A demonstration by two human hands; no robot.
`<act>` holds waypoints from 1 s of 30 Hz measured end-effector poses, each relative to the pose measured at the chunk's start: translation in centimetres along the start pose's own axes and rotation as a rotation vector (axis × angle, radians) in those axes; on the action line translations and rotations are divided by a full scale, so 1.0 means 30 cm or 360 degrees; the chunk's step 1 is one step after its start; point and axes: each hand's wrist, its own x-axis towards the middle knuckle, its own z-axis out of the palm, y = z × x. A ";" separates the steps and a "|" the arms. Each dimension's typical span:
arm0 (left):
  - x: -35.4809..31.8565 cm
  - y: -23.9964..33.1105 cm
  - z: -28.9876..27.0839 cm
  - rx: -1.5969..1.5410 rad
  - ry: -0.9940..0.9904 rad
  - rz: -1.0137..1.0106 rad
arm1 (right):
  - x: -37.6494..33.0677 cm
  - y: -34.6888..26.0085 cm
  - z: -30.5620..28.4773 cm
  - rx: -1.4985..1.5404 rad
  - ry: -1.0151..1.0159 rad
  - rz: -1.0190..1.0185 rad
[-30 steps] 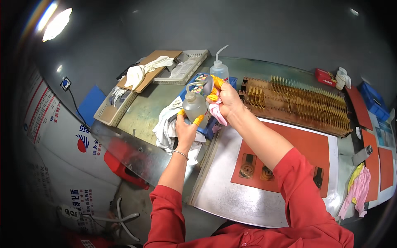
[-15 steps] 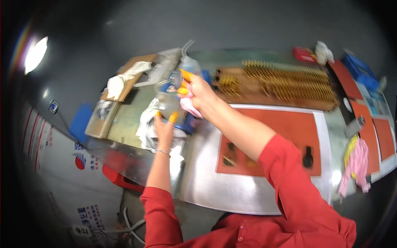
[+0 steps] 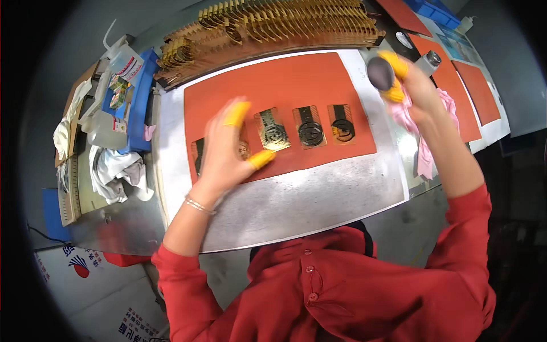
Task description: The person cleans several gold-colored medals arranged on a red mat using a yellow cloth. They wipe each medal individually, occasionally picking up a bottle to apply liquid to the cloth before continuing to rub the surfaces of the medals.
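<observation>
My left hand (image 3: 225,142), with yellow finger covers on thumb and forefinger, hovers over an orange mat (image 3: 273,74). Its fingers are apart and hold nothing. Beneath and beside it lie several small gold-and-black metal plates, each with a round emblem; one metal plate (image 3: 273,130) is just right of the fingertips, and the hand partly covers those at the left. At the mat's right, my right hand (image 3: 415,88) is closed around an object with a dark round end (image 3: 380,74), its other end hidden. A pink cloth (image 3: 403,114) is bunched in the same hand.
A rack of gold metal pieces (image 3: 273,25) stands behind the mat. To the left, a blue tray (image 3: 138,111) holds squeeze bottles, beside a crumpled white cloth (image 3: 119,171). A grey bottle (image 3: 428,61) lies at the right, near another pink cloth (image 3: 445,102) and more orange sheets (image 3: 476,91).
My left hand has left the clear bottle by the tray and come right, over the mat. My right hand has swung right with the dark-ended object and cloth. The view has turned too.
</observation>
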 end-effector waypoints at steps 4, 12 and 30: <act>0.157 0.139 0.206 -0.0054 -0.0336 0.0290 | -0.131 0.063 -0.193 -0.0106 0.0091 0.0019; 0.296 0.201 0.337 0.0156 -0.0581 0.0561 | -0.179 0.141 -0.278 -0.0199 0.0196 -0.0049; -0.140 -0.338 -0.130 -0.0005 0.0841 -0.0531 | -0.011 0.438 0.064 -0.2365 -0.0207 -0.0629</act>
